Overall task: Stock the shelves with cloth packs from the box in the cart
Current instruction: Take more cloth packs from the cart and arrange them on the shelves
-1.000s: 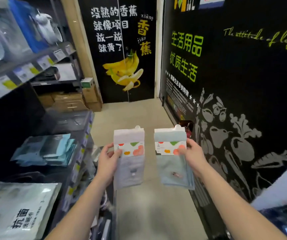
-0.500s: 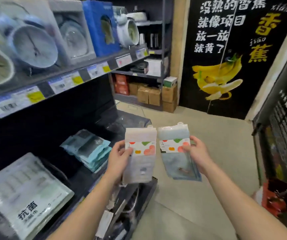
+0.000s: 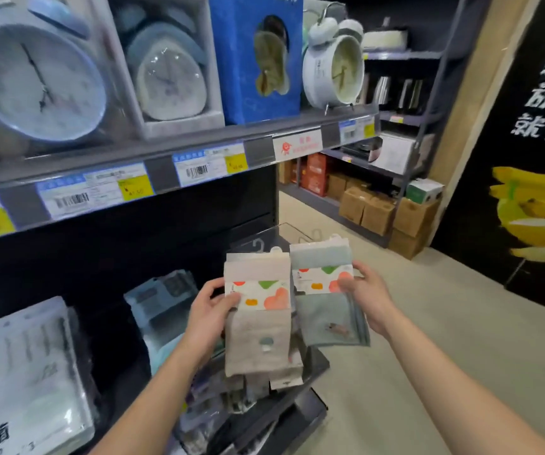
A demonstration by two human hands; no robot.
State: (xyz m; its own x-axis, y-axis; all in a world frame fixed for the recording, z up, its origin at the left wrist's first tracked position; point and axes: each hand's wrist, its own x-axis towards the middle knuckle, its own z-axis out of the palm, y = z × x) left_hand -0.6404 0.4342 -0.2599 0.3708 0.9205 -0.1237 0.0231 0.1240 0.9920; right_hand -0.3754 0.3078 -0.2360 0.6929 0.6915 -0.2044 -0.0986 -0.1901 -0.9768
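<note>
My left hand (image 3: 207,315) grips a beige cloth pack (image 3: 258,336) by its left edge, thumb on the paper band with coloured shapes. My right hand (image 3: 368,298) holds a pale green cloth pack (image 3: 325,318) by its right edge, thumb on the band. Both packs are upright, side by side, in front of the dark lower shelf (image 3: 281,408), where more cloth packs (image 3: 162,300) lie stacked. The cart and the box are out of view.
An upper shelf (image 3: 172,159) with price tags carries boxed alarm clocks (image 3: 31,80). A large white packet (image 3: 21,379) lies at lower left. Cardboard boxes (image 3: 386,211) sit on the floor by a far rack. A black banana wall (image 3: 534,178) stands right.
The view has swung left from the black wall to the shelves. Both hands still hold their packs, which have come closer together and nearer the lower shelf.
</note>
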